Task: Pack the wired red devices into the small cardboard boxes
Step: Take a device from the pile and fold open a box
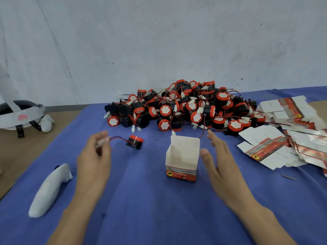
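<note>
A small white-and-red cardboard box stands upright on the blue cloth with its top flap open. My right hand is just right of it, fingers spread, holding nothing. My left hand pinches the white connector of a wire whose red-and-black device dangles or rests to the left of the box. A big heap of the same red devices with tangled wires lies behind the box.
Flat unfolded box blanks are stacked at the right. A white cloth-wrapped object lies at the left front. A white headset rests on the brown table at far left. A thin grey stick lies right of the box.
</note>
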`<act>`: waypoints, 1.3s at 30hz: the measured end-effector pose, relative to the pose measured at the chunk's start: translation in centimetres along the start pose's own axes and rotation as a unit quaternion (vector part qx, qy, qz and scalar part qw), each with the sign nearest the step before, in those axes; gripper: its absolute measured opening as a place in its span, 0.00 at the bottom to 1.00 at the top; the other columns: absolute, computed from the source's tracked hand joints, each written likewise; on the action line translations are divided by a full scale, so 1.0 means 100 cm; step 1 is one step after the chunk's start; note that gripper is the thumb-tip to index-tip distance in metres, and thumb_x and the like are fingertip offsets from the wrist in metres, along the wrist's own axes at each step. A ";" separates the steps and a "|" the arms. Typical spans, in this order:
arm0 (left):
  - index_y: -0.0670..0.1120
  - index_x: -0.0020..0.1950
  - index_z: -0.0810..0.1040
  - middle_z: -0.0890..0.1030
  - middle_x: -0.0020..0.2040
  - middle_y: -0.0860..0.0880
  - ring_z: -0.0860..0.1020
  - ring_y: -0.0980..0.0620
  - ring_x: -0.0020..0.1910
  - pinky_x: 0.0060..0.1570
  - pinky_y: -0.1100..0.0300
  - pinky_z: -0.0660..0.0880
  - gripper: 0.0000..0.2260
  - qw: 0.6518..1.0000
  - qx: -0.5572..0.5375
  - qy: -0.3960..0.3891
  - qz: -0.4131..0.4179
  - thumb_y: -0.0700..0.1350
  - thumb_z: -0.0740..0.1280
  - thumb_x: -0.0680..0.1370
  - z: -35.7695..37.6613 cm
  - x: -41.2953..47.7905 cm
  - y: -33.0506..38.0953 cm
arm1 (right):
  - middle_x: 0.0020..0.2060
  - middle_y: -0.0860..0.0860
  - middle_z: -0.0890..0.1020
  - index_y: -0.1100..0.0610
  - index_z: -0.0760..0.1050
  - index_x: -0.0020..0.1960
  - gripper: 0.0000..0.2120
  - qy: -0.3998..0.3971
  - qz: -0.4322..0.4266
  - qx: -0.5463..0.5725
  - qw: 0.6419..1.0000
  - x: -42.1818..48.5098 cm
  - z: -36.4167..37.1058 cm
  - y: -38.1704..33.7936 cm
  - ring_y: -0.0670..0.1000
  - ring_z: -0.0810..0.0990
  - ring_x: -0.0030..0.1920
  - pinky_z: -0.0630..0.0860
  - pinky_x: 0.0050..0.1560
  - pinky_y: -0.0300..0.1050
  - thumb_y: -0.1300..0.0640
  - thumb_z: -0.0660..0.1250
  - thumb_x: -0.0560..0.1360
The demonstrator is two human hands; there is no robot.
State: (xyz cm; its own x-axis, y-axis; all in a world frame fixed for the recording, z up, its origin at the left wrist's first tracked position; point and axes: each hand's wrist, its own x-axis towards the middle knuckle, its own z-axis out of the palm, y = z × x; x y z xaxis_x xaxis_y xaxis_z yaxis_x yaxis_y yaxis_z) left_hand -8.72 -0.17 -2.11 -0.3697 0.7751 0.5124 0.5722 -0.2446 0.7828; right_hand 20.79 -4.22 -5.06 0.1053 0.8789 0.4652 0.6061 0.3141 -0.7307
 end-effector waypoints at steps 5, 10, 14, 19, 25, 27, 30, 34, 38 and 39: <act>0.57 0.55 0.76 0.84 0.42 0.60 0.81 0.57 0.43 0.52 0.61 0.77 0.07 0.972 -0.224 0.059 0.045 0.45 0.65 0.82 -0.011 0.007 0.058 | 0.64 0.32 0.71 0.34 0.65 0.67 0.14 0.056 -0.113 -0.004 0.992 -0.017 0.016 -0.030 0.40 0.72 0.65 0.69 0.61 0.36 0.40 0.50 0.83; 0.49 0.58 0.79 0.85 0.43 0.53 0.76 0.57 0.34 0.39 0.66 0.76 0.07 0.930 -0.353 -0.039 0.097 0.41 0.64 0.82 -0.023 0.006 0.101 | 0.64 0.36 0.74 0.29 0.64 0.70 0.22 -0.159 -0.028 0.178 0.971 -0.035 0.035 -0.056 0.44 0.78 0.60 0.73 0.56 0.35 0.29 0.53 0.77; 0.48 0.55 0.79 0.85 0.43 0.50 0.78 0.54 0.35 0.39 0.63 0.77 0.06 0.895 -0.429 -0.108 0.055 0.39 0.65 0.82 -0.014 -0.002 0.111 | 0.60 0.38 0.79 0.29 0.66 0.70 0.29 -0.305 0.044 0.313 0.898 -0.043 0.049 -0.072 0.46 0.81 0.52 0.77 0.54 0.39 0.23 0.58 0.71; 0.48 0.53 0.80 0.85 0.46 0.48 0.82 0.51 0.44 0.46 0.61 0.78 0.05 0.887 -0.447 -0.119 0.010 0.40 0.65 0.81 0.002 -0.010 0.104 | 0.52 0.48 0.82 0.39 0.75 0.64 0.22 -0.261 0.093 0.350 0.895 -0.039 0.053 -0.078 0.54 0.84 0.49 0.81 0.51 0.48 0.38 0.72 0.72; 0.49 0.52 0.79 0.86 0.47 0.50 0.82 0.53 0.45 0.43 0.61 0.79 0.02 0.896 -0.433 -0.090 0.023 0.43 0.67 0.81 0.002 -0.006 0.098 | 0.58 0.46 0.83 0.40 0.76 0.62 0.19 -0.254 0.109 0.361 0.891 -0.036 0.045 -0.068 0.51 0.82 0.60 0.76 0.67 0.55 0.43 0.70 0.71; 0.49 0.50 0.78 0.86 0.46 0.52 0.82 0.54 0.43 0.40 0.62 0.79 0.02 0.902 -0.428 -0.052 -0.001 0.43 0.67 0.81 0.004 -0.004 0.093 | 0.60 0.52 0.83 0.44 0.79 0.61 0.17 -0.238 0.112 0.382 0.886 -0.033 0.040 -0.064 0.54 0.80 0.63 0.71 0.70 0.58 0.43 0.66 0.73; 0.50 0.48 0.78 0.85 0.43 0.54 0.82 0.54 0.41 0.37 0.63 0.78 0.02 0.911 -0.412 -0.014 -0.024 0.45 0.68 0.80 0.006 -0.003 0.086 | 0.61 0.47 0.83 0.42 0.79 0.62 0.19 -0.206 0.109 0.390 0.891 -0.029 0.035 -0.059 0.52 0.79 0.65 0.72 0.69 0.56 0.40 0.64 0.73; 0.51 0.47 0.78 0.83 0.41 0.56 0.80 0.53 0.38 0.35 0.62 0.76 0.03 0.914 -0.405 -0.004 0.015 0.48 0.69 0.79 0.004 -0.006 0.096 | 0.56 0.53 0.82 0.42 0.81 0.57 0.21 -0.116 0.164 0.426 0.882 -0.022 0.034 -0.058 0.60 0.85 0.47 0.80 0.45 0.48 0.33 0.65 0.69; 0.49 0.45 0.77 0.81 0.39 0.53 0.79 0.52 0.36 0.36 0.60 0.76 0.08 0.909 -0.395 -0.064 0.117 0.51 0.72 0.77 -0.004 -0.019 0.123 | 0.50 0.52 0.84 0.47 0.83 0.51 0.23 -0.132 0.181 0.449 0.865 -0.020 0.031 -0.060 0.55 0.84 0.48 0.79 0.40 0.43 0.33 0.67 0.67; 0.49 0.45 0.77 0.80 0.39 0.52 0.79 0.52 0.35 0.37 0.60 0.76 0.08 0.905 -0.396 -0.075 0.137 0.51 0.72 0.76 -0.005 -0.022 0.130 | 0.48 0.50 0.83 0.47 0.83 0.51 0.22 -0.147 0.177 0.448 0.864 -0.021 0.031 -0.061 0.53 0.84 0.49 0.78 0.40 0.42 0.33 0.68 0.66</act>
State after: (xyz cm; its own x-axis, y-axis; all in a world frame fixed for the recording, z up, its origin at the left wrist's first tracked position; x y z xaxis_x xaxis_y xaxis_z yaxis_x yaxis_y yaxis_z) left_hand -0.87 -5.34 7.10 -0.1560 0.6776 0.7187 -0.0982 -0.7347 0.6713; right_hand 14.40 -6.86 -3.12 -0.1258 0.9886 0.0830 -0.2902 0.0433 -0.9560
